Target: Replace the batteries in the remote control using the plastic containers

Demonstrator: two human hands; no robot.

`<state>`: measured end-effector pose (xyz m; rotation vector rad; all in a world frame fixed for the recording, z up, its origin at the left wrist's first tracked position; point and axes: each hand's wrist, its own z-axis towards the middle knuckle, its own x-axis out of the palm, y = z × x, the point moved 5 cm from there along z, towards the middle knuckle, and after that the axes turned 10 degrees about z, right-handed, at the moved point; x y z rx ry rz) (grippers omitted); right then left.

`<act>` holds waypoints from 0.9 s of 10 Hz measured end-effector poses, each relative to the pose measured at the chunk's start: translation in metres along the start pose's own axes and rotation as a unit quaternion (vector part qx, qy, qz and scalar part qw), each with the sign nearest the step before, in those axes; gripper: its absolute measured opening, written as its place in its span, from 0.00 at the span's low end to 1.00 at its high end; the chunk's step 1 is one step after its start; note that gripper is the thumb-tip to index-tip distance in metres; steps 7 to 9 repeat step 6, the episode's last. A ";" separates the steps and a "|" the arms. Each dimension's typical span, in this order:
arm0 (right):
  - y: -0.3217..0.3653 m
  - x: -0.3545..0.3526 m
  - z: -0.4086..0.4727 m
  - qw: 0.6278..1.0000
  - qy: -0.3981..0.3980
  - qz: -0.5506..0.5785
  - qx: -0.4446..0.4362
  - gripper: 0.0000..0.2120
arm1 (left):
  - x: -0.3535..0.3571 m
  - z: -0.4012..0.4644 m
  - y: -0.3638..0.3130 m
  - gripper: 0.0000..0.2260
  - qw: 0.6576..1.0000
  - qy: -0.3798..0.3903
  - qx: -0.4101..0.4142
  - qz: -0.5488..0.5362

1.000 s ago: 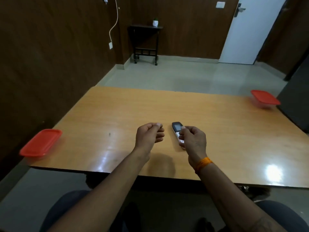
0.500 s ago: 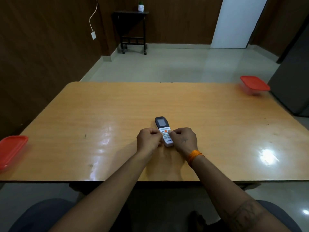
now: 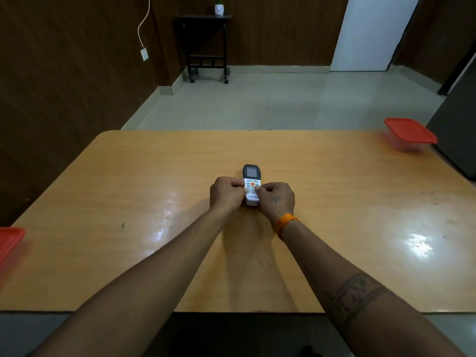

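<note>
Hands meet at the middle of the table (image 3: 334,202): the left hand (image 3: 226,193) and right hand (image 3: 277,199) each close a grip on a side of the remote control (image 3: 252,185), which lies buttons up. Both red-lidded plastic containers, one at the near left edge (image 3: 10,243) and one at the far right corner (image 3: 409,134), sit well apart and shut. This looks like the opening step; next the remote likely needs turning over to reach its battery cover.
</note>
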<state>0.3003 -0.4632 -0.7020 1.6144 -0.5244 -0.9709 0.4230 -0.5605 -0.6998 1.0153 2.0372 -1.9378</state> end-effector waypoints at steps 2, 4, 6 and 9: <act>0.002 0.012 0.013 1.000 -0.002 0.004 -0.024 0.10 | 0.000 0.021 0.002 0.14 1.000 0.000 0.002 0.013; 0.002 0.010 0.005 0.998 -0.008 0.015 -0.060 0.12 | 0.000 0.011 0.008 0.14 1.000 -0.020 0.021 -0.004; -0.001 0.008 -0.003 0.997 -0.025 0.007 -0.070 0.16 | -0.016 -0.003 0.002 0.16 0.998 -0.047 0.037 -0.007; -0.001 0.008 -0.003 0.997 -0.025 0.007 -0.070 0.16 | -0.016 -0.003 0.002 0.16 0.998 -0.047 0.037 -0.007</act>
